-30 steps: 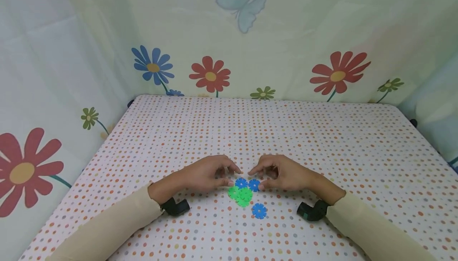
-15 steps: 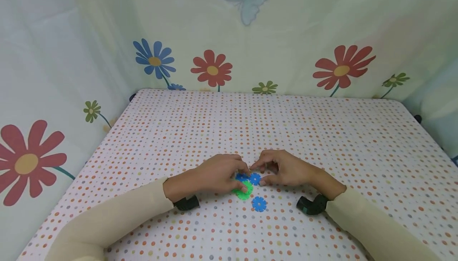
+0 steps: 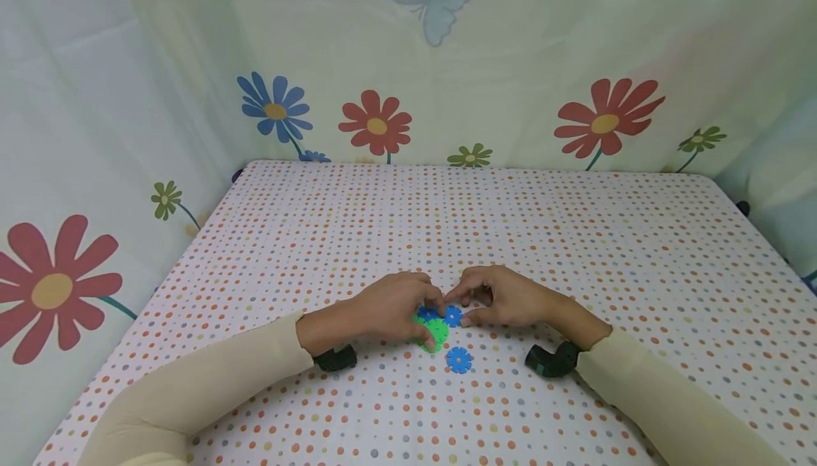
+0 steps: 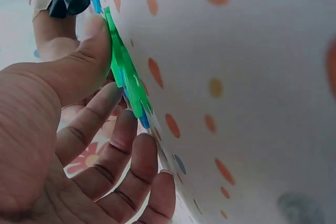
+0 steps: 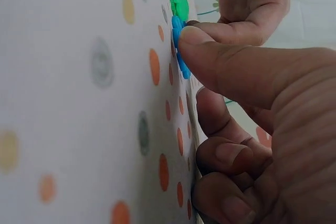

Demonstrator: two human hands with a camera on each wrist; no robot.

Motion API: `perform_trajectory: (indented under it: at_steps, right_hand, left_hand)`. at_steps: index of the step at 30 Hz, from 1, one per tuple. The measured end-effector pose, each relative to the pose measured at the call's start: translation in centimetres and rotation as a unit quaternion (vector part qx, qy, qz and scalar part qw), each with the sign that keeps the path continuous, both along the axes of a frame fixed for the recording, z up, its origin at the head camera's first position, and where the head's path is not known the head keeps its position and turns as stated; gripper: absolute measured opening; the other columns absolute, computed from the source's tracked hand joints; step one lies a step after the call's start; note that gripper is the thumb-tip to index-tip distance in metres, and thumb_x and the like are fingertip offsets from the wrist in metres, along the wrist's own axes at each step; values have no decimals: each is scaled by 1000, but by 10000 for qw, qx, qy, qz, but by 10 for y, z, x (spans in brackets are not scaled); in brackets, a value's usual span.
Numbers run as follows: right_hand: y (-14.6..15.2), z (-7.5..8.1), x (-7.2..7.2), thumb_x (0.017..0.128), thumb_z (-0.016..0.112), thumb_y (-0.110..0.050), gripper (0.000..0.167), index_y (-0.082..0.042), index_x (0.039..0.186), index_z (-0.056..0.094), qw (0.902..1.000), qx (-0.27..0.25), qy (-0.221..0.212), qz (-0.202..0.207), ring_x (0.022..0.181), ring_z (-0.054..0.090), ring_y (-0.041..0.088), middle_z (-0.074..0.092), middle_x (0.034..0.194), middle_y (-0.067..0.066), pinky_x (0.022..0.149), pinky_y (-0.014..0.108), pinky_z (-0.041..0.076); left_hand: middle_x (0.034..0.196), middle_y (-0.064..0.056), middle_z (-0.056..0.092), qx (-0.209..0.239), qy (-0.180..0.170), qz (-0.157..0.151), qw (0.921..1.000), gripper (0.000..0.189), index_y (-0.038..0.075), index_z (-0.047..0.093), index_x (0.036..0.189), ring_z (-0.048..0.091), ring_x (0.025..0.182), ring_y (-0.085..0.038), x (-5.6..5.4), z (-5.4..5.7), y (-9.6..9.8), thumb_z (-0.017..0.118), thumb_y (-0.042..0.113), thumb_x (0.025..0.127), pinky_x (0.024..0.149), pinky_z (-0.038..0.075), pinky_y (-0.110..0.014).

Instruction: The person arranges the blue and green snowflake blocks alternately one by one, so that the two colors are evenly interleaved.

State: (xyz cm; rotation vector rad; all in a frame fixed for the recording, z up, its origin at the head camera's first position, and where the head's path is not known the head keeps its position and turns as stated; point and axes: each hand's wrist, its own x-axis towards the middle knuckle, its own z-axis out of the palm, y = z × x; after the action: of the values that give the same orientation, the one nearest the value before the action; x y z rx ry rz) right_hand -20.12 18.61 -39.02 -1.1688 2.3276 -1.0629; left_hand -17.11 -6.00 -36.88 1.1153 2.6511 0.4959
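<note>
My left hand (image 3: 398, 306) curves over a small cluster of notched plastic snowflake discs. Its thumb lies on a green disc (image 3: 438, 331), with the index fingertip against the disc's edge in the left wrist view. Partly covered by the left fingers is a blue disc (image 3: 426, 313). Just right of it lies another blue disc (image 3: 454, 315). My right hand (image 3: 510, 296) stands loosely curved there, its thumb touching that blue disc (image 5: 181, 51) and its index fingertip beyond the far edge. The left thumb hides part of the green pieces.
A separate blue disc (image 3: 459, 360) lies nearer the front. The table (image 3: 408, 218) wears a dotted cloth. A flower-printed curtain (image 3: 510, 62) hangs behind and at the sides. Each wrist carries a black camera (image 3: 552, 359).
My left hand has moved right onto the cluster; its thumb now covers part of the green discs and its fingers part of a blue one. The right hand has hardly moved.
</note>
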Motion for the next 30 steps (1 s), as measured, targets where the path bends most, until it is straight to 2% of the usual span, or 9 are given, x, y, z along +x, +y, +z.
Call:
perform_trajectory:
  at_steps: [7, 16, 23, 27, 30]
  right_hand:
    - [-1, -2, 0, 85, 78, -27, 32, -24, 117, 72, 9999, 92, -41, -74, 69, 45, 13, 63, 90, -6, 62, 21, 40]
    - [0, -1, 0, 89, 75, -21, 28, -19, 117, 72, 9999, 26, -80, -128, 67, 44, 14, 63, 89, -4, 60, 21, 39]
    - [-1, -1, 1, 89, 75, -22, 28, -18, 116, 72, 9999, 12, -86, -126, 68, 45, 14, 63, 89, -3, 62, 22, 39]
    - [-1, 0, 2, 88, 75, -25, 30, -19, 117, 72, 9999, 40, -92, -97, 67, 45, 12, 64, 90, -5, 61, 22, 40]
    - [-1, 1, 2, 89, 74, -25, 30, -17, 118, 71, 9999, 18, -100, -59, 66, 45, 12, 64, 91, -4, 61, 22, 40]
  left_hand:
    - [99, 11, 62, -20, 138, -75, 9999, 32, 26, 73, 99, 55, 91, -3, -1, -3, -1, 83, 45, 75, 81, 46, -22]
    - [102, 8, 64, -46, 247, -328, 9991, 29, 21, 72, 101, 58, 96, -6, 0, -1, 0, 80, 41, 81, 86, 47, -24]
    - [102, 8, 65, -52, 217, -338, 9992, 28, 20, 72, 102, 59, 97, -6, 0, 0, 1, 78, 40, 83, 87, 47, -23]
    - [103, 8, 65, -200, 354, -367, 9985, 29, 20, 72, 103, 60, 97, -5, 1, 1, 1, 76, 41, 85, 87, 48, -23]
    - [104, 8, 65, -432, 603, -418, 9964, 30, 20, 72, 105, 60, 96, -5, 2, 2, 2, 73, 44, 87, 86, 49, -26]
